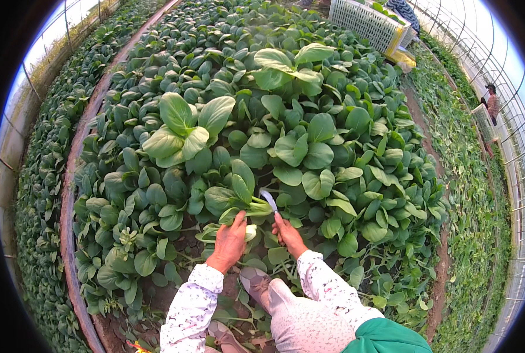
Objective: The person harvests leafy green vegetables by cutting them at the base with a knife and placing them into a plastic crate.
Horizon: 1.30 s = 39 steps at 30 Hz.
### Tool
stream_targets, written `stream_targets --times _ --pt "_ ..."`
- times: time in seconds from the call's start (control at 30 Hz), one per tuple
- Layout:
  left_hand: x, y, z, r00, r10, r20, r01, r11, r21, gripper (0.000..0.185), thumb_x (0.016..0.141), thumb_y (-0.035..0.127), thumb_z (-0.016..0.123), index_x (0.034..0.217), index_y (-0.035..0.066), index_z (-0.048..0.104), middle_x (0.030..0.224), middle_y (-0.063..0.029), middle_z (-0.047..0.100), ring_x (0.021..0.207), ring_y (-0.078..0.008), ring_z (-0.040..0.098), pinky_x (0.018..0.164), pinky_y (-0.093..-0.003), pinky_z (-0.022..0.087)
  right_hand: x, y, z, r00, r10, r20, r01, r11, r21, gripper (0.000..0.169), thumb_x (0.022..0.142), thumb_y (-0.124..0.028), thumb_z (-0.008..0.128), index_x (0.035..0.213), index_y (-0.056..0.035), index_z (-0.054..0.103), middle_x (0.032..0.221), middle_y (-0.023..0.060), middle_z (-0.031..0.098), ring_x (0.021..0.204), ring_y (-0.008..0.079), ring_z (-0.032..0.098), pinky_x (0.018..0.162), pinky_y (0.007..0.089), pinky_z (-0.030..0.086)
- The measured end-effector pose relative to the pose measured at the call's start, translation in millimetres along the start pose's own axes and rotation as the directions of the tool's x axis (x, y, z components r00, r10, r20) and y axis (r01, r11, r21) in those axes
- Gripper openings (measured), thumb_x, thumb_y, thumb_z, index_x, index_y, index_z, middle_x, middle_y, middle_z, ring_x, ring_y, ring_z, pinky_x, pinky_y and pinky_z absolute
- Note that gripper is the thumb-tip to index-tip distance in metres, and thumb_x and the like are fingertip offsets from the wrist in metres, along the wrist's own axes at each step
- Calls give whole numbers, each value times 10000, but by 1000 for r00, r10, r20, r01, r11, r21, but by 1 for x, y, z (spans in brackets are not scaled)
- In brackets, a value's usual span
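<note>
My left hand [229, 245] is closed around a cut bok choy with a pale base [251, 232] that sticks out past the thumb side. Just beyond its fingers lies a second bok choy [233, 196], leaves to the left and light green stalks to the right; the fingers touch its lower leaves. A small curved knife [270, 200] is gripped in my right hand [289, 236], its handle mostly hidden by the fingers. The blade points up and away, right at the stalk end of the second bok choy. Whether it touches the stalks I cannot tell.
Dense bok choy [178, 75] fills the bed ahead, with two large paler plants [187, 128] standing out. White plastic crates [366, 26] stand far right, near a person's patterned clothing [403, 13]. Another person [491, 103] is by the greenhouse wall. My shoe [255, 282] rests among leaves.
</note>
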<state>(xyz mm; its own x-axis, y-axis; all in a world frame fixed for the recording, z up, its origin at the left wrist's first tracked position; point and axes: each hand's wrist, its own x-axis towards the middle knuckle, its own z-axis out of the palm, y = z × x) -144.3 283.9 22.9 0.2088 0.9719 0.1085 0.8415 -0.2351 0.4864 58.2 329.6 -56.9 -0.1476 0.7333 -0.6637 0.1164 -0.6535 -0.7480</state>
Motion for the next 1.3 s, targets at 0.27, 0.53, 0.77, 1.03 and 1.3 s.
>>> stream_targets --times 0.27,0.53,0.77,1.03,1.3 --pt "-85 -5 20 993 -100 57 106 989 -108 575 625 17 686 1183 44 550 1291 -90 486 914 -310 615 759 -373 519 -9 -8 38 985 -12 172 -100 772 627 256 777 -227 735 903 -111 544 726 -53 503 507 47 450 440 187 381" --pt "-37 33 -10 984 -54 -170 20 980 -200 659 574 28 702 1212 93 550 1306 -117 478 1143 -307 514 953 -417 423 -28 -10 40 984 -177 14 163 930 330 297 778 -230 725 934 -46 552 747 -7 561 534 67 537 468 199 472" --pt "6 -9 21 956 -147 252 192 968 -161 544 615 89 684 1115 -17 498 940 -171 593 857 -341 603 781 -412 465 -23 -22 45 989 -112 101 81 959 273 382 858 -432 601 851 -53 555 666 -20 531 432 40 437 380 191 356" --pt "92 -73 17 946 -87 311 -79 872 484 296 595 68 654 882 -6 648 1300 -282 423 772 -293 654 664 -360 519 42 -18 54 977 -209 37 211 973 -97 437 899 -452 511 825 -24 554 569 3 486 427 82 423 400 241 331" --pt "56 -145 -12 928 -158 337 -28 874 486 294 598 40 645 890 11 663 1311 -177 465 777 -288 652 681 -390 517 104 9 102 974 -225 -32 204 927 -314 436 836 -419 552 871 13 602 737 207 607 717 382 591 648 409 448"
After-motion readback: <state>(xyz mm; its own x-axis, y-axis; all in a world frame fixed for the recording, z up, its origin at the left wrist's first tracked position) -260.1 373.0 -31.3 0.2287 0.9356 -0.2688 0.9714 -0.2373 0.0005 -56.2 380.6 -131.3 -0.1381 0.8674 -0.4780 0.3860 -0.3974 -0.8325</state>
